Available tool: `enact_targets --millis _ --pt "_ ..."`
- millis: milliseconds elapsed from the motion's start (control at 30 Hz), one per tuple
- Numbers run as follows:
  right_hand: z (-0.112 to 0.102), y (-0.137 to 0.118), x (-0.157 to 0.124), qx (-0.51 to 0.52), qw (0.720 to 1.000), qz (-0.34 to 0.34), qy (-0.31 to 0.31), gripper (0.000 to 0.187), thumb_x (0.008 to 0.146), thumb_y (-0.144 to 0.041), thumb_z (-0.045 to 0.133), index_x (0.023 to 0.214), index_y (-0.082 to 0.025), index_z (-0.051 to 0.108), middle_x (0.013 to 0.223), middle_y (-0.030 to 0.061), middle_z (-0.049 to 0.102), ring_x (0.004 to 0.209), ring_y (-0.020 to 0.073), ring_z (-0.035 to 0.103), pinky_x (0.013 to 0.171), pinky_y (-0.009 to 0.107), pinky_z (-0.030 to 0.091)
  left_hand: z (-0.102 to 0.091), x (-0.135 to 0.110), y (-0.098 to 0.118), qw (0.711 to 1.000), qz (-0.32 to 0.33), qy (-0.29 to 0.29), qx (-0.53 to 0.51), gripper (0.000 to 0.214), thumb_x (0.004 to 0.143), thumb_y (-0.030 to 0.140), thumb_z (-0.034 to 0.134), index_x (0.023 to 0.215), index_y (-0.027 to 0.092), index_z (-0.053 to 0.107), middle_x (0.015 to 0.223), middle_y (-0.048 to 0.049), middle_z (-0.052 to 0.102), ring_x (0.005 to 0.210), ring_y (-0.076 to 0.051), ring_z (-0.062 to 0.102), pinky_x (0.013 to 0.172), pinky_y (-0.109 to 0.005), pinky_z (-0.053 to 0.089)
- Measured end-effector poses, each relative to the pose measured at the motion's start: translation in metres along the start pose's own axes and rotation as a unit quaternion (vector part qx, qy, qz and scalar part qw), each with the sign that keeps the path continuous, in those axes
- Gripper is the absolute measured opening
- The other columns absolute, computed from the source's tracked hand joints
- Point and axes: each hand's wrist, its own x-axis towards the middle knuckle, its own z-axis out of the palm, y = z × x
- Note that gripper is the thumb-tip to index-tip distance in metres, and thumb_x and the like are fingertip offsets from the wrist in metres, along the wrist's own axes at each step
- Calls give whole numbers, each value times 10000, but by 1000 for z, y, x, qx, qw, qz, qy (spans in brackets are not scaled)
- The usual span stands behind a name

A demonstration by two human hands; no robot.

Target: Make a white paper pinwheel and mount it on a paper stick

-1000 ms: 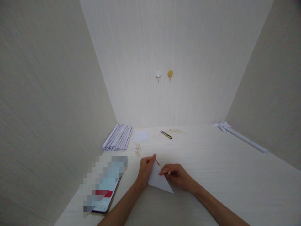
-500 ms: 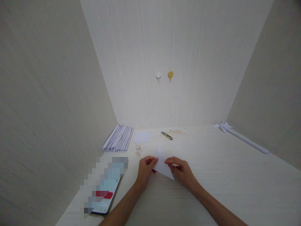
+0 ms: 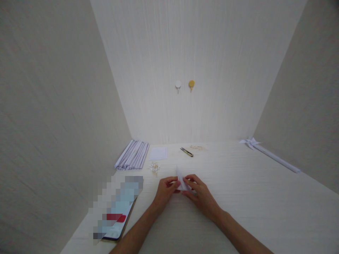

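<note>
A small white folded paper (image 3: 181, 179) stands on edge between my two hands, just above the pale desk (image 3: 238, 197). My left hand (image 3: 166, 190) pinches its left side with thumb and fingers closed. My right hand (image 3: 199, 192) is closed on its right side, fingers curled over the fold. Only a narrow sliver of the paper shows; the rest is hidden by my fingers.
A phone (image 3: 116, 217) lies at the near left. Behind are a stack of rolled white paper sticks (image 3: 132, 158), a white square sheet (image 3: 158, 153), a small pile of pins (image 3: 154, 167), thread snips (image 3: 186, 152), and a paper pinwheel on a stick (image 3: 267, 153) at the right wall. Two hooks (image 3: 184, 84) hang on the back wall.
The paper triangle has been lifted and turned from lying flat and broad to standing edge-on and looking narrower. Both hands have moved slightly away from me and closer together.
</note>
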Motion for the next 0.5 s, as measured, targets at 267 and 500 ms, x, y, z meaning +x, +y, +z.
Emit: enact_targets --millis 267,500 --pt "-7 -10 4 96 994 18 39 234 785 -275 406 893 -194 597 877 70 550 767 153 523 599 241 457 1 -1 0 1000 2 -7 5 254 544 280 646 740 119 646 646 -44 640 581 -135 566 528 -226 448" --pt "-10 1 8 177 962 161 129 276 689 -387 502 629 -135 599 522 3 511 462 115 477 443 227 410 -5 5 -3 994 23 107 17 172 557 293 623 576 127 581 548 -7 597 520 -109 542 469 -198 437"
